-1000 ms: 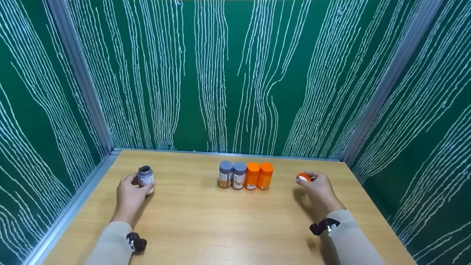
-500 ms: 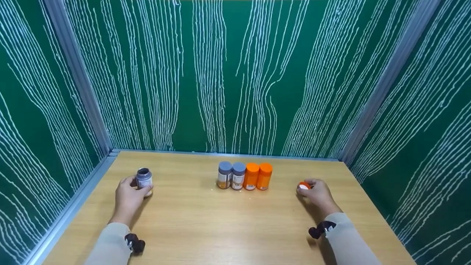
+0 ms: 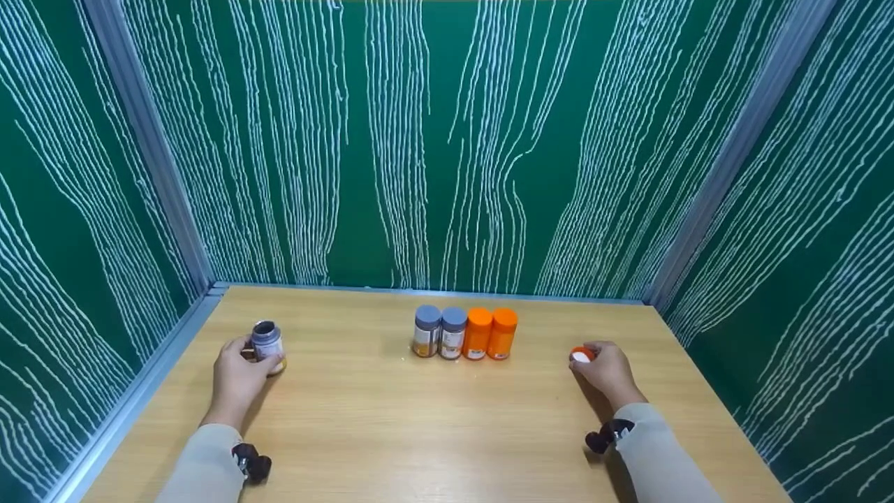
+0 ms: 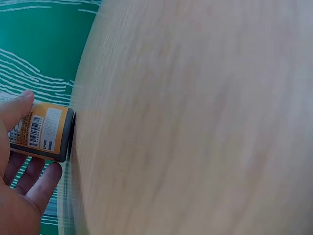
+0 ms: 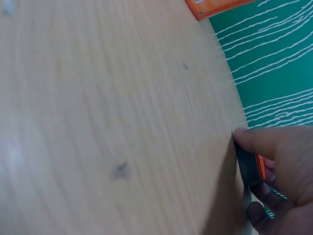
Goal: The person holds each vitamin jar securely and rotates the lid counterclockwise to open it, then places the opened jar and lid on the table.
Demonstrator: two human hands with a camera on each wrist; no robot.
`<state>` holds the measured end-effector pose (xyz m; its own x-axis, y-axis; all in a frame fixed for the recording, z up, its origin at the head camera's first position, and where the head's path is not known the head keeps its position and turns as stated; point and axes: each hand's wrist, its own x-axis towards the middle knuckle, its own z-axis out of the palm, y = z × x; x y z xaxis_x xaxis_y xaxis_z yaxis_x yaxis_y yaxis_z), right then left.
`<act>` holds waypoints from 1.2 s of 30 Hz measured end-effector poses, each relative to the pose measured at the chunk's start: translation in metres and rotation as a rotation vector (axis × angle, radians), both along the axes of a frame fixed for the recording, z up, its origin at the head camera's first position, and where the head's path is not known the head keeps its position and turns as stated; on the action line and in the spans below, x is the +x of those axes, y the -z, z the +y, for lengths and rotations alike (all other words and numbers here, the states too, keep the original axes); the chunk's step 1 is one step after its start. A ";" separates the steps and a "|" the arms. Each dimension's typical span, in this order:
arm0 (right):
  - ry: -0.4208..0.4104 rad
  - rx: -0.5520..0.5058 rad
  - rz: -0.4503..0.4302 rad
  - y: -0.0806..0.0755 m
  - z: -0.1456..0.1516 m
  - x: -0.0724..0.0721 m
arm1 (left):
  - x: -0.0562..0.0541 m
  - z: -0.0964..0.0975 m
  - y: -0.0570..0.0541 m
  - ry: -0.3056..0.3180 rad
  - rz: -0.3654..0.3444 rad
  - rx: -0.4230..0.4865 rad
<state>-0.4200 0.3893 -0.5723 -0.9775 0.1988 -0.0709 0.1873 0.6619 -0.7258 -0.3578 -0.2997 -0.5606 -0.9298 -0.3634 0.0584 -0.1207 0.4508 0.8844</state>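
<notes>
In the head view my left hand [image 3: 236, 376] grips an uncapped pill bottle [image 3: 267, 344] at the left, thumb on its near side. The bottle leans slightly, with its dark open mouth up. The left wrist view shows its orange label [image 4: 45, 128] with a barcode, and its dark base right at the tabletop. At the right, my right hand [image 3: 606, 372] pinches an orange screw cap [image 3: 582, 356], whose white inside faces me. In the right wrist view the cap [image 5: 249, 164] stands on edge between thumb and fingers, close over the table.
Two grey-capped bottles [image 3: 440, 332] and two orange bottles [image 3: 491, 334] stand in a row at the back middle of the wooden table [image 3: 433, 433]. Green walls [image 3: 363, 251] with white lines enclose the table at the back and both sides.
My left hand has shifted left and toward me, with the bottle. My right hand has come down and toward me with the orange cap. The row of bottles stays put.
</notes>
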 end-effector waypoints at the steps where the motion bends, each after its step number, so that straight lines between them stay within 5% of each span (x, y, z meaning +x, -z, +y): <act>1: 0.005 -0.007 -0.004 0.000 0.000 0.000 | 0.001 0.000 0.000 -0.002 -0.003 0.000; 36: -0.009 -0.047 -0.014 0.000 0.005 0.000 | -0.001 -0.004 -0.016 0.023 -0.086 0.004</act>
